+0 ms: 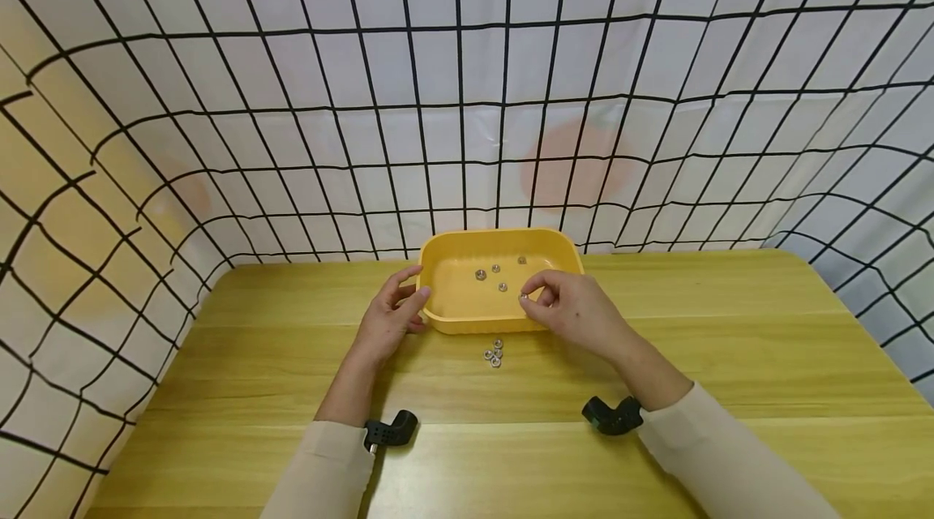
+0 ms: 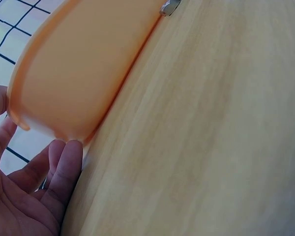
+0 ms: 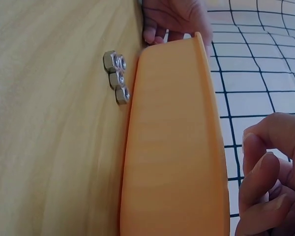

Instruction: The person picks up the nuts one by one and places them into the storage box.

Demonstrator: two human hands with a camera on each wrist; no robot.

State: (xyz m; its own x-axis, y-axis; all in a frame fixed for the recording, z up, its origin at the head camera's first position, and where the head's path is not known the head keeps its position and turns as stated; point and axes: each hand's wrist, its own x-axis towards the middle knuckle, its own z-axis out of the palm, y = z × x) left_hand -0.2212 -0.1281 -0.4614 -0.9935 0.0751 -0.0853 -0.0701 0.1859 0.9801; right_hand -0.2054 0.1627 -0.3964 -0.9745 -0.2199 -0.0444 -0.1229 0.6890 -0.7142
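Note:
A yellow plastic basin (image 1: 460,323) stands on the table with several metal hex nuts (image 1: 480,275) scattered inside. At its left end my left hand (image 1: 388,312) holds the basin, the thumb at the rim and the other fingers against the outer wall. Over the basin's right part, my right hand (image 1: 576,308) pinches a small nut (image 1: 524,297) between thumb and index finger. In the right wrist view that nut is hidden behind the fingers. Several more hex nuts (image 3: 116,78) lie close together on the table, just in front of the basin's near wall.
The wooden table (image 1: 511,462) reaches from the near edge back to a white cloth wall with a black grid (image 1: 481,130), which also runs along both sides. Black wrist-camera mounts (image 1: 613,415) stick out from both sleeves.

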